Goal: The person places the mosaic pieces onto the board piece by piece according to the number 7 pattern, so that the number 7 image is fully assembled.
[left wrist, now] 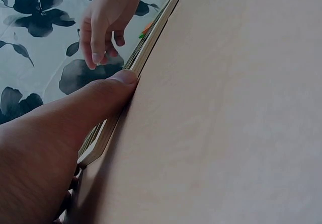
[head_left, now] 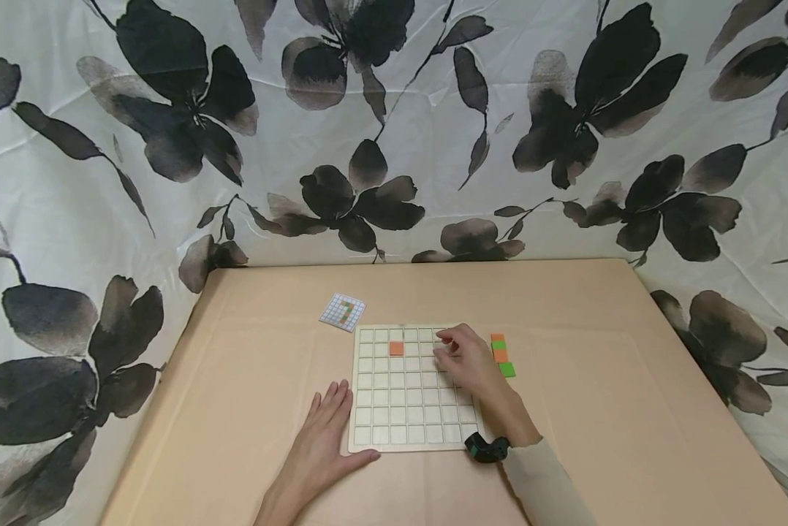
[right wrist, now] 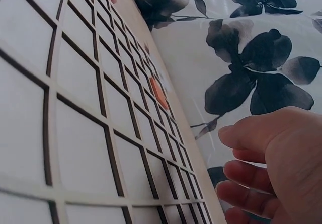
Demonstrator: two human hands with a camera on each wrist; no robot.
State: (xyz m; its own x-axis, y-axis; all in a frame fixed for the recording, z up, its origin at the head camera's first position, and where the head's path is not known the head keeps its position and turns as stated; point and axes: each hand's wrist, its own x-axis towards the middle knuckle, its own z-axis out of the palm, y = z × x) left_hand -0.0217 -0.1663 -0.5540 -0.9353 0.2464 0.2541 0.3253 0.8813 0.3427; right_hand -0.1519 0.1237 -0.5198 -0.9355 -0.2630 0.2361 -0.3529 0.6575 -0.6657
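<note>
A pale grid board [head_left: 398, 417] lies in front of me, with one orange square tile [head_left: 396, 348] in a cell of its second row from the far edge. My left hand [head_left: 324, 431] rests flat at the board's left edge, fingers straight. Its thumb [left wrist: 113, 88] touches the near edge in the left wrist view. Over the upper right part of the board hovers my right hand [head_left: 465, 356], fingers loosely bent. In the right wrist view, that hand's thumb [right wrist: 246, 131] and fingers stand apart with nothing between them.
Several orange and green tiles [head_left: 506, 370] form a column just right of the board. A small card [head_left: 342, 313] with a coloured grid pattern lies beyond its far left corner. A black band [head_left: 487, 447] is on my right wrist. Floral fabric [head_left: 466, 146] hangs behind the table.
</note>
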